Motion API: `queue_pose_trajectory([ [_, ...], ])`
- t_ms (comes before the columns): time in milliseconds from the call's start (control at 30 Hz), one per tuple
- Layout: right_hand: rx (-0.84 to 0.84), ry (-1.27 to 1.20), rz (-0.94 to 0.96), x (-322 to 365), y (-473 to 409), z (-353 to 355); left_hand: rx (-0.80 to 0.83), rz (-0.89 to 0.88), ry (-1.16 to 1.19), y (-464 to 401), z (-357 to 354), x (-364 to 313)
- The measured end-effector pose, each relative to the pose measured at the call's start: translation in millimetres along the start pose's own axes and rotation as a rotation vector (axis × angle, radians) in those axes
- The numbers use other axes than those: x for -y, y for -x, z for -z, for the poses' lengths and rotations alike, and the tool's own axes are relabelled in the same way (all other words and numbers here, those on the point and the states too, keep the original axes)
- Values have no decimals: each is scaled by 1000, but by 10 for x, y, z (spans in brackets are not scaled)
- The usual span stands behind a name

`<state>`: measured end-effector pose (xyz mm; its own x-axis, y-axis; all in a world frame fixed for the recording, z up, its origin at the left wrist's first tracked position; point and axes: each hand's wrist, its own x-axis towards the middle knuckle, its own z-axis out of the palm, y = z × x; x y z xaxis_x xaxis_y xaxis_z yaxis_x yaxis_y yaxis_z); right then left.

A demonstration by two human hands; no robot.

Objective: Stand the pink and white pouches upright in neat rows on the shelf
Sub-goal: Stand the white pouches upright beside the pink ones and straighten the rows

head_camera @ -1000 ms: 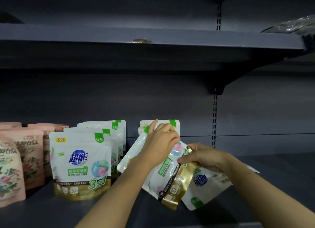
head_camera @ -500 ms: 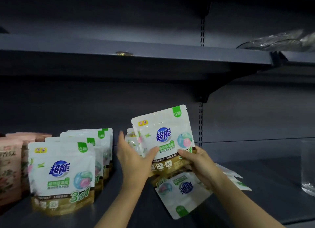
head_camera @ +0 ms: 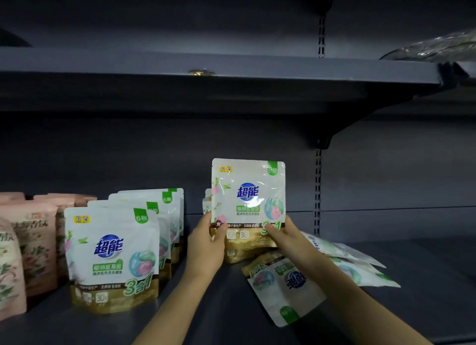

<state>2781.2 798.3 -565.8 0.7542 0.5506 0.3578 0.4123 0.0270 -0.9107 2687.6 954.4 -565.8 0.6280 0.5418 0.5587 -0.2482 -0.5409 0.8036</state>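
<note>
— On the dark grey metal shelf [head_camera: 425, 288], what had just changed?

— Half a second before, you held the white glossy detergent pouch with the gold bottom band [head_camera: 247, 200] tilted. Now it was upright and facing forward, held above the shelf, in front of two or three standing pouches of the second row [head_camera: 207, 203]. Your left hand [head_camera: 206, 244] gripped its lower left edge, and your right hand [head_camera: 283, 235] pinched its lower right corner.

— And what did that mean for the task?

— I judged you were ready to set it down. The first white row [head_camera: 113, 257] and the pink flowered pouches [head_camera: 33, 241] already stood, but several white pouches lying flat [head_camera: 286, 285] were still waiting.
</note>
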Motion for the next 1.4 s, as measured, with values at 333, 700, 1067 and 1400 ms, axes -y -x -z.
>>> queue_pose_trajectory([
  [333,248,893,-138,-224,-153,-275,347,111,-200,-3,265,512],
  [700,83,1182,-101,-387,-225,-72,193,114,-288,98,156,466],
  [1067,5,1133,-121,-305,-96,-105,117,143,-377,4,148,598],
  [1400,-4,1189,-173,-268,-47,-131,156,109,-368,-6,163,661],
])
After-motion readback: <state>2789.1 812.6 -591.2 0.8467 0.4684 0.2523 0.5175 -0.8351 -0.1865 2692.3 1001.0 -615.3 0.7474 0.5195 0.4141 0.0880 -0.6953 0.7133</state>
